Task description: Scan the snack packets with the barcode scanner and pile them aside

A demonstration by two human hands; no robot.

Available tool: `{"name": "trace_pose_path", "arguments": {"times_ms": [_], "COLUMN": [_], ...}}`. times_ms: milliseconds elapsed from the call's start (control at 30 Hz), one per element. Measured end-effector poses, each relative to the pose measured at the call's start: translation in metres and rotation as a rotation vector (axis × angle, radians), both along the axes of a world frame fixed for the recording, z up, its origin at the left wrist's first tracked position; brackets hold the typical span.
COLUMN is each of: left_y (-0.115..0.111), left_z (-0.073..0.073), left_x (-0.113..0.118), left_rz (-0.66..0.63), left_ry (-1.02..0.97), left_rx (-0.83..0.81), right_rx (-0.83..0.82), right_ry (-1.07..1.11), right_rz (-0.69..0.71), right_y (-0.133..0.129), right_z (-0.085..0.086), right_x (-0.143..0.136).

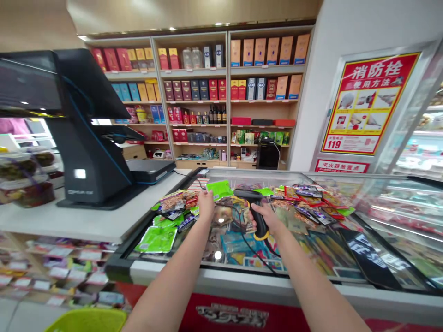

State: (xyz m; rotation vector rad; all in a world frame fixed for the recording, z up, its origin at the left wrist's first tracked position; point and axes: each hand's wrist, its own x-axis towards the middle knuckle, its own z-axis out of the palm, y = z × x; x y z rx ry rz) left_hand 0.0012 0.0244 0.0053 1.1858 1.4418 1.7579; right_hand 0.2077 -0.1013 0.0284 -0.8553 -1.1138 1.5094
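My left hand [206, 203] pinches the edge of a bright green snack packet [220, 189] above the glass-topped freezer [221, 273]. My right hand [268, 216] is wrapped round the handle of a black and yellow barcode scanner [259, 220]. The scanner's head points left, toward the held packet, and its cable trails down over the glass. To the left of my left hand lies a pile of snack packets, with a green packet [157, 239] at its front. Another heap of red and purple snack packets [311, 203] spreads over the glass on the right.
A black point-of-sale terminal [92, 138] stands on the white counter [138, 212] at left. A black sign [368, 258] lies on the freezer's right side. Shelves of boxed bottles [194, 90] line the back wall. A yellow-green basket [86, 320] sits at lower left.
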Motion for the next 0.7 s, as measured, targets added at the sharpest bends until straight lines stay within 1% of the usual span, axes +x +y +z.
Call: {"name": "trace_pose_path", "arguments": {"times_ms": [100, 200, 267, 367, 433, 533, 633, 700], "left_y": [-0.013, -0.029, -0.041, -0.059, -0.071, -0.086, -0.096, -0.098], "left_z": [0.014, 0.023, 0.022, 0.014, 0.007, 0.002, 0.002, 0.005], "left_x": [-0.062, -0.113, -0.142, -0.177, -0.192, -0.204, -0.202, -0.197], "left_rz": [0.128, 0.259, 0.303, 0.311, 0.302, 0.313, 0.323, 0.339], "left_ry": [0.12, 0.219, 0.281, 0.349, 0.407, 0.519, 0.597, 0.635], "left_rx": [-0.022, -0.097, -0.146, -0.203, -0.261, -0.372, -0.418, -0.399], "right_rx": [0.012, 0.01, -0.004, -0.025, -0.038, -0.051, -0.031, -0.015], "right_ry": [0.004, -0.015, -0.029, -0.034, -0.039, -0.061, -0.091, -0.115], "right_rz": [0.069, 0.131, 0.165, 0.211, 0.227, 0.249, 0.259, 0.256], "right_y": [0.009, 0.013, 0.015, 0.017, 0.017, 0.014, 0.011, 0.009], "right_z": [0.003, 0.0, -0.004, -0.012, -0.016, -0.019, -0.019, -0.016], "right_x": [-0.044, -0.078, -0.097, -0.122, -0.138, -0.158, -0.168, -0.169]}}
